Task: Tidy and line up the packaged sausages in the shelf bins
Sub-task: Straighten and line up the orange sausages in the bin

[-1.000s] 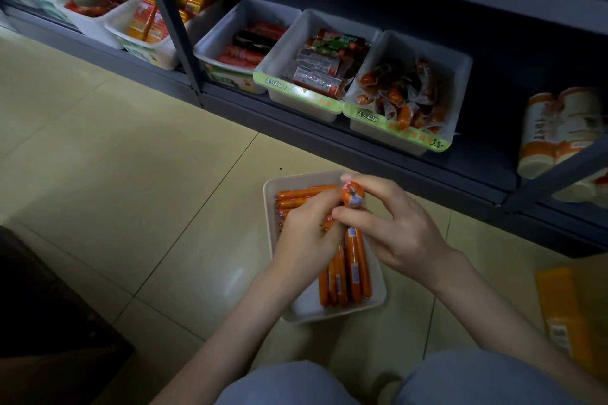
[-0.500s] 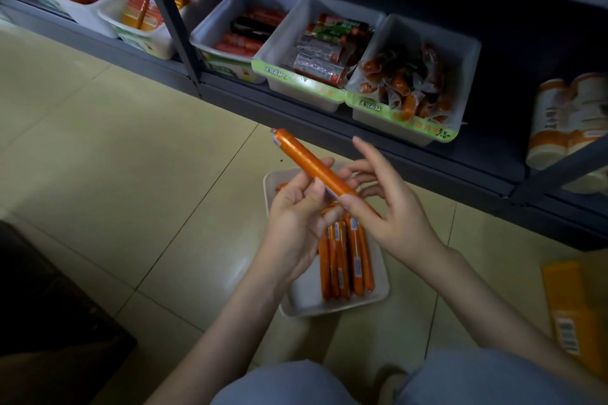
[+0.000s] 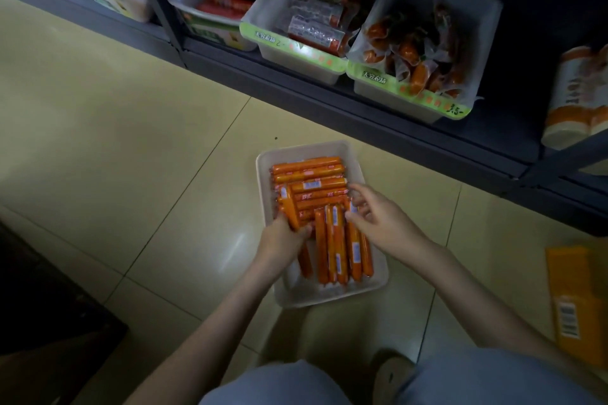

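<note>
The orange sausages [image 3: 309, 171] lie in a white bin [image 3: 329, 300] on the tiled floor [image 3: 131, 141], some crosswise at the far end, others lengthwise nearer you. Your left hand [image 3: 281, 242] grips one tilted sausage [image 3: 289, 210]. Your right hand [image 3: 385, 220] pinches the far end of a lengthwise sausage [image 3: 354, 243] (label facing up). Stocked shelf bins [image 3: 296, 66] sit beyond.

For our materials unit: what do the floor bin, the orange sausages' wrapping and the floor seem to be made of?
The floor bin: likely plastic, matte white, thin moulded rounded rim. The sausages: probably plastic film casing, glossy, with printed labels. The floor: apparently glazed tile; grout lines and a bright reflection.
</note>
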`<state>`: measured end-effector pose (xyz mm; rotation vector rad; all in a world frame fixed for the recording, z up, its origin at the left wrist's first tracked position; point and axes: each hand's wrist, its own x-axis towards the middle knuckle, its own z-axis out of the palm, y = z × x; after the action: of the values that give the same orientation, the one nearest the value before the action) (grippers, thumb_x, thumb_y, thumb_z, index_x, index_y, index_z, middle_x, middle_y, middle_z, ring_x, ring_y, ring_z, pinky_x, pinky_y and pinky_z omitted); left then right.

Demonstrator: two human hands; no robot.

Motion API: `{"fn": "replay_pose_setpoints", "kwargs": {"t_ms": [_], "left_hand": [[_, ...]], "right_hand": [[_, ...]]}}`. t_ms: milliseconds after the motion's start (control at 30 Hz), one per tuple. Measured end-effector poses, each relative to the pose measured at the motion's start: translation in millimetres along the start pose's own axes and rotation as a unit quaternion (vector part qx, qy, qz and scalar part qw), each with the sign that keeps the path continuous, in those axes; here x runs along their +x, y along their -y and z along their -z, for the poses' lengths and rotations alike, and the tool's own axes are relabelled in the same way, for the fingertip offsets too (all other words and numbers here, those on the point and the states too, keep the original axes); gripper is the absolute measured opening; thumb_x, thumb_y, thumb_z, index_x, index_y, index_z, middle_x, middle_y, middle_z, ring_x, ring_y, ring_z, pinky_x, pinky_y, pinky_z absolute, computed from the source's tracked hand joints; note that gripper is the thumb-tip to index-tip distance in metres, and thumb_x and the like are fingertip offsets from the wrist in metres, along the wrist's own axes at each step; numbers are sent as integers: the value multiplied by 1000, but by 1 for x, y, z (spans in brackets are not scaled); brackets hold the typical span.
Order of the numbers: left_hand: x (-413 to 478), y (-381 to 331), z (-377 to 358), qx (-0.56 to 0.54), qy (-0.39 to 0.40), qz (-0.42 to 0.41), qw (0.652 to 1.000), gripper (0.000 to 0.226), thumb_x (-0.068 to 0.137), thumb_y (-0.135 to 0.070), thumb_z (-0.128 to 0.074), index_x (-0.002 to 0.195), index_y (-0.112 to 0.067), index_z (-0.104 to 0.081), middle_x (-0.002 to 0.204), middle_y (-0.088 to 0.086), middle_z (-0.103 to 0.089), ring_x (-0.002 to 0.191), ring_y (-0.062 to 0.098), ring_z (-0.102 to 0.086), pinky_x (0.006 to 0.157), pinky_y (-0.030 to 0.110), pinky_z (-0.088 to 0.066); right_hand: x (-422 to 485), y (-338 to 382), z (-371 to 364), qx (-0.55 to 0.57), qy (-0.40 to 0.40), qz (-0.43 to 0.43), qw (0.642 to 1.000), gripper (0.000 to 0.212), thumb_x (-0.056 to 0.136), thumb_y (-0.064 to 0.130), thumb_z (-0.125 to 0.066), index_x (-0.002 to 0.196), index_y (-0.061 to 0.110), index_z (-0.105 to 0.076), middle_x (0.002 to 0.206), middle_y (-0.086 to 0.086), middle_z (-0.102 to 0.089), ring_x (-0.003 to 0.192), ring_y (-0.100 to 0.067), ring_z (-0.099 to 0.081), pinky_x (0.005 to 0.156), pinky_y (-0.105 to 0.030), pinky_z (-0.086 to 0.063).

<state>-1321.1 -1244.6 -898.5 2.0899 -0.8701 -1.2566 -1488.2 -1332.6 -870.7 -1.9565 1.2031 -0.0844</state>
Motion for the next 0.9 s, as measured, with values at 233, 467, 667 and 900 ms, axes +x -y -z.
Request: {"fn": "replay_pose_setpoints", "kwargs": {"t_ms": [233, 467, 667, 900], "left_hand": [[36, 59, -63, 221, 52, -59, 972, 53, 85, -7, -64, 133, -3, -42, 132, -15, -51, 95, 25, -65, 82, 32, -51], [48, 61, -40, 447, 43, -134, 883, 43, 96, -28, -48, 137, -15, -40, 141, 7, -38, 131, 25, -36, 110, 37, -32], [63, 53, -43, 511, 0, -135, 849, 48, 97, -24, -48, 139, -11, -29, 139, 11, -39, 131, 26, -37, 109, 38, -34], [64, 55, -52, 548, 83, -49, 831, 46, 97, -25, -48, 138, -10, -33, 140, 13, -42, 129, 27, -42, 105, 37, -37]], "right_hand": [[-4, -42, -67, -326, 151, 151, 921, 76, 96, 19, -51, 153, 30, -1, 161, 3, 1, 148, -20, 2, 117, -37, 4], [11, -65, -91, -432, 180, 197, 862, 69, 62, 42, -85, 126, 29, -62, 137, -1, -56, 128, -28, -50, 102, -50, -33], [12, -64, -95, -450, 166, 223, 849, 65, 62, 45, -83, 123, 33, -62, 142, -4, -50, 134, -29, -43, 107, -52, -24], [18, -58, -102, -453, 163, 229, 846, 66, 49, 43, -90, 111, 33, -69, 134, -2, -58, 126, -32, -52, 106, -53, -26]]}}
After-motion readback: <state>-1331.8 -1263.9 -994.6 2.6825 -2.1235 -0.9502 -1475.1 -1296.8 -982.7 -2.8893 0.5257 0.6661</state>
